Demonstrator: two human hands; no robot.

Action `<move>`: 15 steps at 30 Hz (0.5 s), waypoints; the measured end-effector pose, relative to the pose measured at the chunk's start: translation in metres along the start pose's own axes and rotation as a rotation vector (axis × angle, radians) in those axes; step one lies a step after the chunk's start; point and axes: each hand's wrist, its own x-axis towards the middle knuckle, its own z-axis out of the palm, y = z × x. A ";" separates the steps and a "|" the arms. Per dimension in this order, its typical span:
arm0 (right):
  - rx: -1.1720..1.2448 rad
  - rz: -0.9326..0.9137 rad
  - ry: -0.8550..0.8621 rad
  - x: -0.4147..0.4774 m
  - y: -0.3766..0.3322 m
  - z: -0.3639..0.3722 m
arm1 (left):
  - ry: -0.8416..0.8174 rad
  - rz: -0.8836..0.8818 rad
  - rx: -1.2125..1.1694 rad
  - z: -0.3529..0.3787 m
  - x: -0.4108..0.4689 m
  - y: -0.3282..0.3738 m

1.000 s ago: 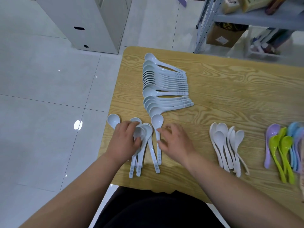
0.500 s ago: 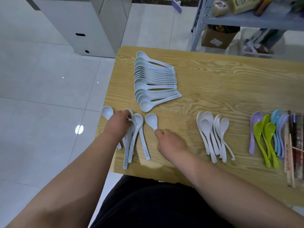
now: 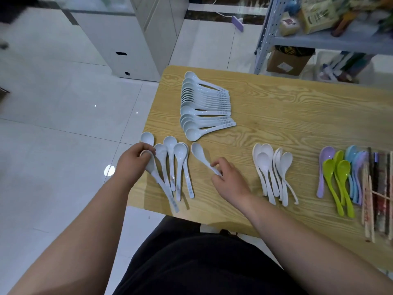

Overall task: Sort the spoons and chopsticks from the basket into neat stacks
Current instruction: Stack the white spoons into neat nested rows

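Observation:
On the wooden table [image 3: 287,116], a neat row of pale blue spoons [image 3: 204,105] lies at the back left. Near the front left edge lies a loose group of pale blue spoons [image 3: 176,162]. My left hand [image 3: 131,165] grips the bowl end of one spoon [image 3: 163,188] from that group. My right hand [image 3: 229,177] pinches the handle of a single pale blue spoon [image 3: 198,152], its bowl pointing away from me. White spoons [image 3: 272,169] lie right of my hand. Coloured spoons [image 3: 340,173] and chopsticks [image 3: 376,188] lie at the far right.
One lone spoon bowl [image 3: 147,139] sits at the table's left edge. White tiled floor [image 3: 53,124] lies left of the table. A white cabinet [image 3: 131,39] and a metal shelf rack [image 3: 319,39] with a cardboard box [image 3: 287,62] stand behind it.
My right hand has lifted and angled the single spoon by its handle. My left hand has shifted onto one spoon's bowl and fanned it out leftward. The view has moved closer.

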 end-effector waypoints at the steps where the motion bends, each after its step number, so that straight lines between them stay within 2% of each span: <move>1: 0.048 -0.023 0.003 -0.004 -0.008 -0.002 | 0.011 -0.017 -0.070 0.000 -0.007 0.003; 5: 0.238 -0.087 -0.058 -0.024 -0.045 0.001 | 0.006 -0.150 -0.329 0.017 -0.030 0.019; 7: 0.277 -0.117 -0.089 -0.034 -0.057 0.007 | 0.000 -0.306 -0.471 0.030 -0.037 0.029; 9: 0.301 -0.126 -0.096 -0.041 -0.064 0.011 | -0.060 -0.463 -0.719 0.039 -0.039 0.038; 12: 0.316 -0.089 -0.097 -0.045 -0.070 0.016 | -0.081 -0.413 -0.946 0.043 -0.041 0.043; 15: 0.358 -0.019 -0.092 -0.047 -0.078 0.022 | -0.083 -0.372 -1.030 0.040 -0.037 0.046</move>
